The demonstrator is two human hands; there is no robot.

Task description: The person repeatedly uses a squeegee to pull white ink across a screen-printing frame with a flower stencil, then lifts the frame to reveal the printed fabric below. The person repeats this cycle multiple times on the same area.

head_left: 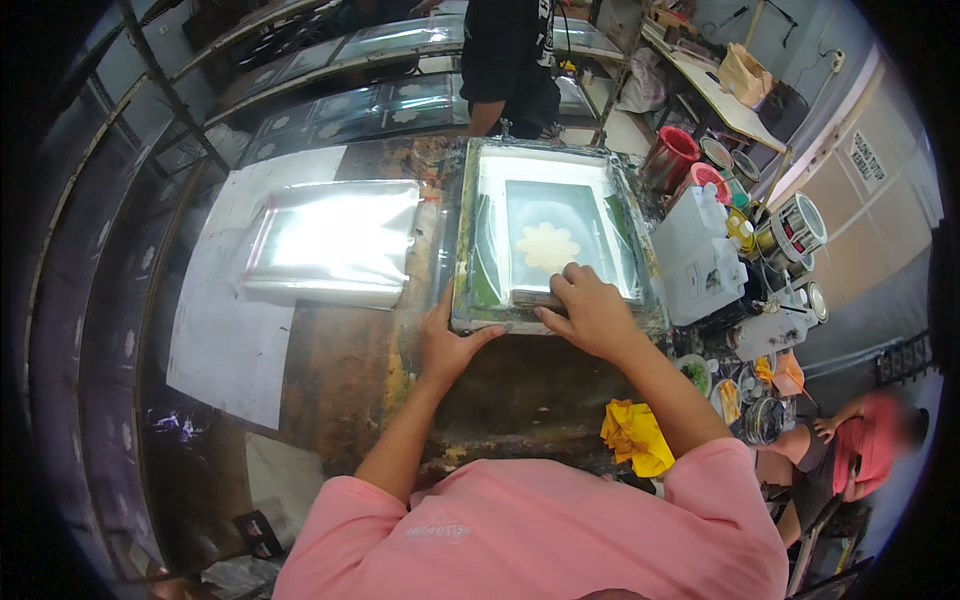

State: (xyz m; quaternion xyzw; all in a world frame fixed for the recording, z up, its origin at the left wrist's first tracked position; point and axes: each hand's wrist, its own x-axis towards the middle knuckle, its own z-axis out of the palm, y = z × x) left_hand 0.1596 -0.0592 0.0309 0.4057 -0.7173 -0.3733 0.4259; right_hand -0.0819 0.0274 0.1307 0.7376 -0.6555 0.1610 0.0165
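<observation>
Head view looks down on a stained brown counter [350,370] where a person in a pink shirt works at a screen-printing frame [548,236]. That frame lies flat near the middle of the counter, its mesh showing a pale flower shape [547,246] in the centre and green tape along the inner edges. The left hand [450,345] rests at the frame's near left corner, thumb along the front edge and fingers spread flat on the counter beside it; it presses rather than clenches. The right hand [590,312] is closed over a squeegee [535,297] that sits on the mesh just inside the frame's near edge, fingers curled on top of its handle.

Left of the frame, a stack of clear plastic sheets [335,240] lies on a large white paper sheet [250,280], well apart from both hands. A crumpled yellow rag [635,435] sits at the counter's near right edge. To the right of the frame stand a white plastic jug [695,255], a red bucket [670,155] and several open paint tins [790,225], crowded together. Beyond the frame another person in a black shirt [505,60] stands facing the counter, and a seated person in a red top [865,440] is at the lower right.
</observation>
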